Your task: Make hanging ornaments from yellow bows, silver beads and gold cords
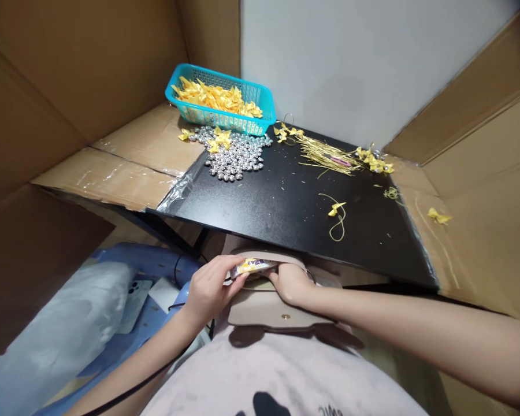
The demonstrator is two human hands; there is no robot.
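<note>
A beige handbag (264,309) rests on my lap below the table's front edge. My left hand (210,286) is closed on a small yellow and white packet (253,266) at the bag's opening. The fingers of my right hand (291,283) are tucked into the bag's opening beside the packet, and they are hidden inside it.
The black table (286,202) carries a teal basket (225,98) of yellow ribbon bows, a heap of silver beads (236,156), yellow threads (325,153) and loose bows (335,207). Cardboard walls (69,69) stand on both sides. A blue stool (143,271) with a phone (132,294) stands at the left.
</note>
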